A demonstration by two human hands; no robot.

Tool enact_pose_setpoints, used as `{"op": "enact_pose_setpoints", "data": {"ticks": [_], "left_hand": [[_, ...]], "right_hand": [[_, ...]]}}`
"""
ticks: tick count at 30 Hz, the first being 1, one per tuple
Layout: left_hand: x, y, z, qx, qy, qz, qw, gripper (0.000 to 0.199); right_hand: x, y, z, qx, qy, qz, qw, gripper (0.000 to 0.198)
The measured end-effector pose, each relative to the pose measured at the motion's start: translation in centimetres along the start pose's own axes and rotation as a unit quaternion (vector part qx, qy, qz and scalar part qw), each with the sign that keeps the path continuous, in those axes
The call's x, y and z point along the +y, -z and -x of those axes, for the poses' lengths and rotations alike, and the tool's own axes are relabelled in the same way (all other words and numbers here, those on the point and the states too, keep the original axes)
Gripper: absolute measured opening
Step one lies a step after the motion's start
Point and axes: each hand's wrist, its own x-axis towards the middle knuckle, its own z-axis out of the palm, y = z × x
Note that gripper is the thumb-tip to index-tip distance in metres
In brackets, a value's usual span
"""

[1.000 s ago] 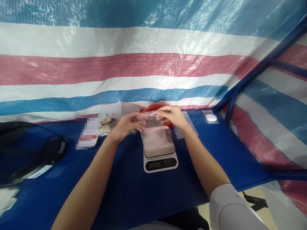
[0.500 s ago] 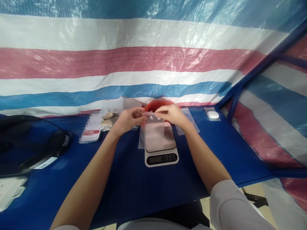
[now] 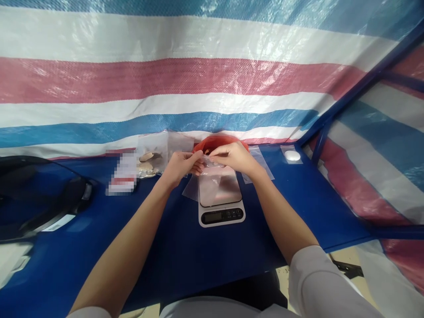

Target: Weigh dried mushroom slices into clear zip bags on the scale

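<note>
A clear plastic zip bag (image 3: 212,179) hangs by its top edge between my hands, over the pan of a white kitchen scale (image 3: 221,216). My left hand (image 3: 185,165) is closed, pinching the bag's left upper part. The right upper part is pinched by my right hand (image 3: 233,157), also closed. Just behind my fingers stands a red-orange container or bag (image 3: 217,142), partly hidden by them; what it holds I cannot make out well.
Left of my hands, clear bags with pale brown pieces (image 3: 149,164) lean by the striped sheet (image 3: 165,79), beside a blurred packet (image 3: 123,176). A flat clear bag (image 3: 256,165) and a white oval object (image 3: 292,156) lie right. Dark headgear-like equipment (image 3: 62,198) sits far left.
My fingers have drawn closer together at the bag's top, and the bag's mouth looks bunched instead of stretched straight. Its lower left part has swung outward to the left.
</note>
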Motion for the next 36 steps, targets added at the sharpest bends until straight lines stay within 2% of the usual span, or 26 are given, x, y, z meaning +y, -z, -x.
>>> {"op": "enact_pose_setpoints", "data": {"ticks": [7,22,26,31,34,36], "left_hand": [[-0.3,0.2,-0.4,-0.027,0.043,0.081,0.995,0.032],[-1.0,-0.1,-0.4,-0.069,-0.002,0.070,0.995,0.045],[-0.9,0.1,-0.3,-0.072,-0.019,0.026,0.997,0.045],[-0.1,0.6,0.1,-0.053,-0.050,-0.077,0.994,0.040],[0.4,1.0,0.5,-0.021,-0.081,-0.168,0.982,0.038],[0.5,1.2,0.6,0.004,-0.116,-0.239,0.964,0.036]], "right_hand": [[0.7,0.1,-0.1,-0.055,-0.035,-0.082,0.994,0.029],[0.3,0.0,-0.1,-0.109,-0.107,-0.087,0.984,0.019],[0.4,0.0,-0.1,-0.087,-0.128,-0.093,0.984,0.014],[1.1,0.6,0.0,-0.054,-0.134,-0.108,0.984,0.014],[1.7,1.0,0.0,-0.040,-0.140,-0.112,0.983,0.012],[2.0,1.1,0.0,-0.039,-0.139,-0.105,0.984,0.011]]}}
